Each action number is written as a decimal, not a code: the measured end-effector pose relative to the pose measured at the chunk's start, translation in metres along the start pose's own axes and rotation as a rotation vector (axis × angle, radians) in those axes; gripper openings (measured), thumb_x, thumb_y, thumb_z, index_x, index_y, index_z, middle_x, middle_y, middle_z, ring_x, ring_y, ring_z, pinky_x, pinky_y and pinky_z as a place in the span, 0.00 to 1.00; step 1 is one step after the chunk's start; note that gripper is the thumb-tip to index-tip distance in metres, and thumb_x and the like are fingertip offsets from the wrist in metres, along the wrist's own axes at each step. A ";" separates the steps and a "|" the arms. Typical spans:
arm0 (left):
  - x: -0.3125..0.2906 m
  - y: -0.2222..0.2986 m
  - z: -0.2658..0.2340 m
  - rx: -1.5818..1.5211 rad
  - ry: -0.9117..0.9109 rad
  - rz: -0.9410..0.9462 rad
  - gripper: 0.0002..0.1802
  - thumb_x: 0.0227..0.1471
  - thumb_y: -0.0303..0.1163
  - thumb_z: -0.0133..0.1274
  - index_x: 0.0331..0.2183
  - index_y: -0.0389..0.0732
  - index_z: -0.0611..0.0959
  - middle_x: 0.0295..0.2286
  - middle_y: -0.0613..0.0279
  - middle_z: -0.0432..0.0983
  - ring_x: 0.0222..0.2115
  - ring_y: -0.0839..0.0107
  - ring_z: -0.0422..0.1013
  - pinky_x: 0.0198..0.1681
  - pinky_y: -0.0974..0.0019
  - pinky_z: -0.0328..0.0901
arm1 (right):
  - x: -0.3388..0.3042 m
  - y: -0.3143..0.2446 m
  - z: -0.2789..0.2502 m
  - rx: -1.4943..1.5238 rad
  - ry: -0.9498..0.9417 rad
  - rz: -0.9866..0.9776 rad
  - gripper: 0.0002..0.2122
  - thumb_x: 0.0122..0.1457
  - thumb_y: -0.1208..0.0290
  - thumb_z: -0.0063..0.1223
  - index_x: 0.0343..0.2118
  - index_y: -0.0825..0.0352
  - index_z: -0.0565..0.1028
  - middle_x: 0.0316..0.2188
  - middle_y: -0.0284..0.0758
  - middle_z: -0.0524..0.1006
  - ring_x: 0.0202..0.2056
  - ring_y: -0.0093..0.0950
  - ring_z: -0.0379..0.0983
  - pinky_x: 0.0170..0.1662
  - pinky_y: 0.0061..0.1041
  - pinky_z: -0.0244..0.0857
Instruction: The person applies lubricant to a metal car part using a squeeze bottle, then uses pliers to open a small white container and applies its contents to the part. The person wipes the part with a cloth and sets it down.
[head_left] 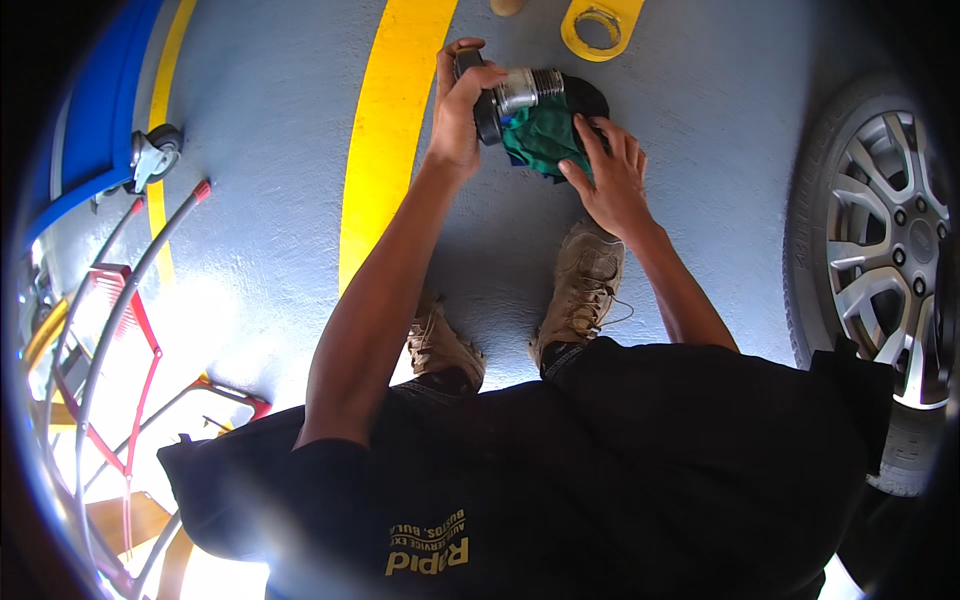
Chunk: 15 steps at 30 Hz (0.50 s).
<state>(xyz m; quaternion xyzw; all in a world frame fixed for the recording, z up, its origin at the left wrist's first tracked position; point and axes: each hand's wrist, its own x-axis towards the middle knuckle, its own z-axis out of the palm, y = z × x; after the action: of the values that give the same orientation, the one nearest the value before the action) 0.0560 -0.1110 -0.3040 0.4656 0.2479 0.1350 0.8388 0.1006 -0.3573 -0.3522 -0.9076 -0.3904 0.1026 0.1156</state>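
A black short-sleeved fabric shirt with yellow lettering (600, 450) is shown nearest in the head view. Beyond it, a black-and-silver cylindrical tool with a ribbed metal section (517, 92) is held above the blue-grey painted floor (700, 140), just to the right of the broad yellow stripe's (385, 150) right edge. Its black left end is clasped by the left grip (458, 120). A crumpled dark-green cloth (543, 137) is bunched against the tool's lower side, and the right grip's (612, 180) fingers are laid over it; whether it is clenched or merely touched cannot be told.

The work with the cloth is judged to be under way, not finished: cloth and tool are already together, while the silver section is left uncovered and the tool is not yet set down. How much has been completed beneath the cloth cannot be seen.
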 end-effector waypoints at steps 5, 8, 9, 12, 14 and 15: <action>-0.010 -0.011 -0.008 0.194 0.053 0.090 0.34 0.48 0.38 0.59 0.57 0.47 0.69 0.45 0.58 0.66 0.45 0.66 0.67 0.52 0.63 0.65 | 0.020 -0.035 0.000 0.085 0.068 -0.163 0.24 0.69 0.55 0.54 0.65 0.59 0.70 0.61 0.43 0.68 0.62 0.46 0.64 0.64 0.51 0.59; -0.016 -0.021 -0.012 0.292 0.085 0.132 0.39 0.42 0.37 0.63 0.57 0.46 0.67 0.43 0.58 0.66 0.44 0.66 0.67 0.50 0.62 0.66 | 0.024 -0.007 -0.001 0.391 0.383 -0.046 0.15 0.65 0.69 0.57 0.54 0.61 0.78 0.50 0.42 0.76 0.54 0.44 0.71 0.57 0.45 0.66; -0.017 -0.021 -0.016 0.343 0.048 0.171 0.39 0.42 0.37 0.63 0.56 0.45 0.67 0.43 0.58 0.66 0.44 0.65 0.67 0.51 0.62 0.66 | 0.029 0.003 -0.004 0.390 0.462 -0.037 0.13 0.64 0.72 0.57 0.51 0.61 0.79 0.48 0.41 0.77 0.52 0.44 0.72 0.54 0.44 0.68; -0.017 -0.024 -0.025 0.448 -0.064 0.244 0.39 0.42 0.39 0.65 0.55 0.43 0.69 0.43 0.56 0.66 0.46 0.62 0.67 0.53 0.57 0.65 | 0.061 0.009 -0.052 0.335 0.653 -0.086 0.10 0.60 0.78 0.58 0.45 0.62 0.81 0.42 0.41 0.79 0.45 0.44 0.75 0.49 0.41 0.71; -0.013 -0.031 -0.031 0.569 -0.086 0.270 0.39 0.42 0.39 0.65 0.55 0.43 0.69 0.43 0.56 0.67 0.46 0.60 0.67 0.54 0.55 0.65 | 0.105 0.004 -0.077 0.277 0.633 -0.225 0.12 0.59 0.77 0.61 0.47 0.62 0.81 0.42 0.40 0.80 0.45 0.42 0.77 0.49 0.39 0.72; -0.011 -0.033 -0.031 0.629 -0.102 0.285 0.39 0.42 0.40 0.66 0.55 0.43 0.70 0.43 0.56 0.67 0.47 0.59 0.67 0.54 0.55 0.65 | 0.126 0.003 -0.087 0.262 0.584 -0.279 0.14 0.59 0.75 0.64 0.49 0.62 0.81 0.43 0.40 0.81 0.46 0.39 0.79 0.49 0.38 0.73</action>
<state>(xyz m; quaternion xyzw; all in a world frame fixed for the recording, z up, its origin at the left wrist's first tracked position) 0.0300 -0.1111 -0.3423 0.7374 0.1675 0.1442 0.6383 0.2115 -0.2789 -0.2828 -0.8140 -0.4447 -0.1289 0.3508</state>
